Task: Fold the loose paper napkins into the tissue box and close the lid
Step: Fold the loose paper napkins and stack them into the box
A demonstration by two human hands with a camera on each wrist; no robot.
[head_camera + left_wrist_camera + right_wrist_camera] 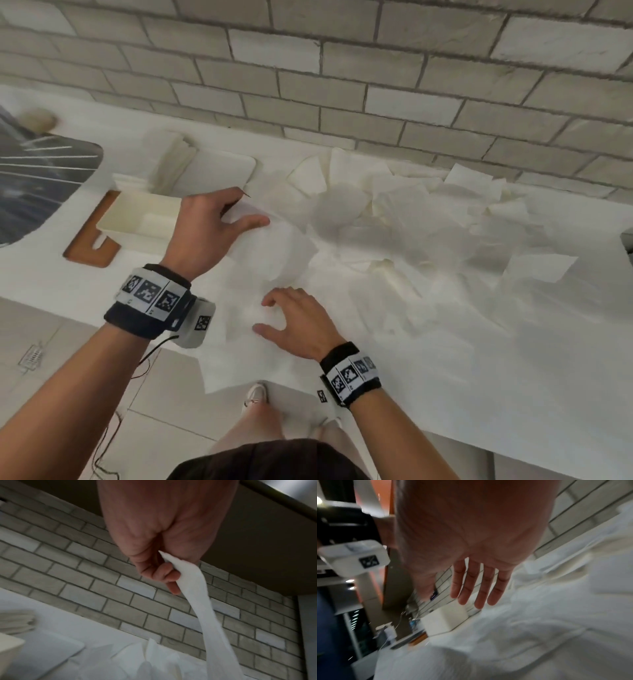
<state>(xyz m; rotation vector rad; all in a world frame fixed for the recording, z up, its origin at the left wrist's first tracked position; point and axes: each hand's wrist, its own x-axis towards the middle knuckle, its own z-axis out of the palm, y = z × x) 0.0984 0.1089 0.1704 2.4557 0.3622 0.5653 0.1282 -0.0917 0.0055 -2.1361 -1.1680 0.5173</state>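
I'm seeing the left hand [205, 229] pinching one paper napkin [195, 588] by its top edge; in the left wrist view the fingers [164, 574] are curling round it and the sheet is hanging down in a long strip. In the head view that hand is sitting just right of the tissue box [137, 216], above the counter.

The right hand [298, 325] is hovering low over the sheets at the near counter edge, holding nothing. In the right wrist view its fingers [471, 588] are stretching out nearly straight, slightly spread. I can't tell whether the fingertips are touching the paper; motion blur.

The tissue box is standing open on the white counter [513, 394], cream-coloured, left of centre, partly on a brown board [85, 240]. I can't make out what is inside it. A flat white panel with rounded corners [219, 171] is lying just behind the box, probably the lid, but I can't confirm. A stack of folded napkins [171, 150] is sitting beside it towards the wall.

Loose napkins [411, 212] are lying scattered and overlapping across the counter from centre to right, up to the brick wall [342, 68]. One sheet [222, 373] is overhanging the front edge near the person's shoe [255, 394].
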